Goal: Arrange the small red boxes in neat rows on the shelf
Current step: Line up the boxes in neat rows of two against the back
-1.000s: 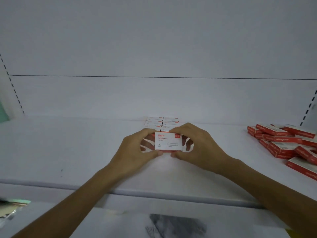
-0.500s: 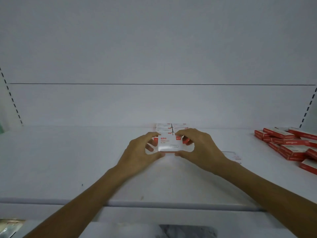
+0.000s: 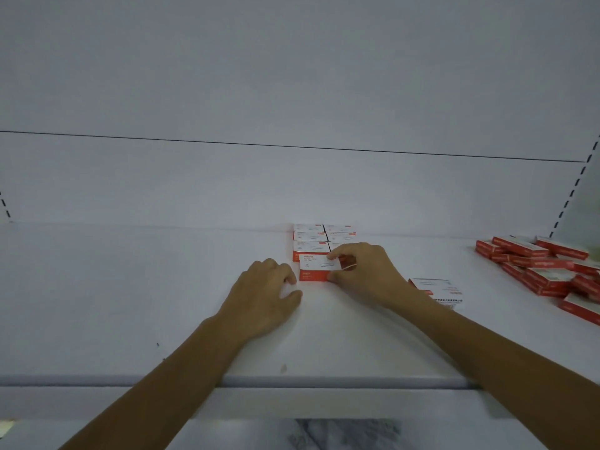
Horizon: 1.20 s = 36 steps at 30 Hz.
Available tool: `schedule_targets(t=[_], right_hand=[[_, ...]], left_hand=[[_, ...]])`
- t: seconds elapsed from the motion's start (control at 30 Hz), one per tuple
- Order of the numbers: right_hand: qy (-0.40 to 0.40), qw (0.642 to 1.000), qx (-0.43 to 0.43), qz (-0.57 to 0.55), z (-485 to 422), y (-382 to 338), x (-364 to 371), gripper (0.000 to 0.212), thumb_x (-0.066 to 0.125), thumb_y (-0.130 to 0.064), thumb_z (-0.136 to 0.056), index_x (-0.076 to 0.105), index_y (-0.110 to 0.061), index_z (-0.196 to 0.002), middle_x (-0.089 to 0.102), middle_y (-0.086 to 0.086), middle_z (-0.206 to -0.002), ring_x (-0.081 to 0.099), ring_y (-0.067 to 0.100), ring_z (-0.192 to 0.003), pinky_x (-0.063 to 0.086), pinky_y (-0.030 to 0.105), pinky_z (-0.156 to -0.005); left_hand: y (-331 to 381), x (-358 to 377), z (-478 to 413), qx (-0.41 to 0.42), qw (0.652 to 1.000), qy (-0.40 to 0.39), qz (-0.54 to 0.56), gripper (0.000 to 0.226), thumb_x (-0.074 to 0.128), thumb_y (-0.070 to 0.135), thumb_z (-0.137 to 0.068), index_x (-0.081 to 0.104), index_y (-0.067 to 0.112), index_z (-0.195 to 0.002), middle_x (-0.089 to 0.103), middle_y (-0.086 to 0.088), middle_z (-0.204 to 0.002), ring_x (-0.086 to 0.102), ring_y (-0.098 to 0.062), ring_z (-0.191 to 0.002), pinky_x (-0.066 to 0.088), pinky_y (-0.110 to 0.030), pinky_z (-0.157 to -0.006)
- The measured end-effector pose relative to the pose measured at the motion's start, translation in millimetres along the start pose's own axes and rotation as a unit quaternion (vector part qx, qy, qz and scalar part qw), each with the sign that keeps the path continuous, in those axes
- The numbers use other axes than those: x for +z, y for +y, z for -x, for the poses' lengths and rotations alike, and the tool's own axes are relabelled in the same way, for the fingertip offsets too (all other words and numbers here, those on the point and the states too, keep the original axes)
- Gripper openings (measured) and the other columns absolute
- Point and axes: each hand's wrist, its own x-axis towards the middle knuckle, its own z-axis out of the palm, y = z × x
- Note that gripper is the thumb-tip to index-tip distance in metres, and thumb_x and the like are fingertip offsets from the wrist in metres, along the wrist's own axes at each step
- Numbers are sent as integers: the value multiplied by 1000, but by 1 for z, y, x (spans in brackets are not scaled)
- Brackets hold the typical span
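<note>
On the white metal shelf, a small red-and-white cardboard box sits at the front of the left column of a block of matching small boxes, which runs in two columns back to the white rear panel. The front box looks to be resting on the shelf and touching the box behind it. The right hand grips this box at its right end, with a fingertip curled over the top edge and the thumb pressed against the lower right corner; the hand also hides the front of the right column. The left hand lies on the shelf just to the left of the box, its fingers loosely curled and holding nothing, the fingertips very near the box's left side, though whether they touch it cannot be told. A flat printed carton lies on the shelf just beyond the right forearm. Well apart at the far right, a loose heap of red boxes is piled at mixed angles, below a slotted upright
</note>
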Motion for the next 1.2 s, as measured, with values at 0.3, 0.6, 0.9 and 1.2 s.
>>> schedule_targets(t=[0.3,0.6,0.9,1.2], right_hand=[[13,999,1,38,-7,-3,6,29,73,-22,-76,69,-13,-103,55,-1,-92,50,11,-84,37,17,-77],[11,998,-5,66,-15,-3,13,24,69,-26,-79,65,-17,-101,51,-2,-95,49,16,-92,44,29,-82],[-21,999,-37,25,-6,3,-12,37,68,-32,-80,62,-18,-113,55,4,-112,51,16,-98,39,24,-85],[-57,953,114,276,22,54,-86,58,34,-69,-84,54,-15,-74,55,2,-85,54,22,-77,33,27,-63]], left_hand=[[2,1,0,8,1000,7,-12,27,46,37,-91,52,22,-113,50,2,-118,42,-14,-111,33,-25,-90],[2,3,-2,17,999,19,-29,26,45,36,-91,51,22,-112,50,3,-116,42,-13,-108,33,-24,-88],[12,0,-3,36,994,4,-102,29,41,33,-93,50,20,-117,52,1,-118,45,-16,-107,36,-24,-85],[60,16,-15,76,996,16,-53,17,50,30,-87,55,28,-104,61,10,-103,46,-7,-84,34,-22,-73]])
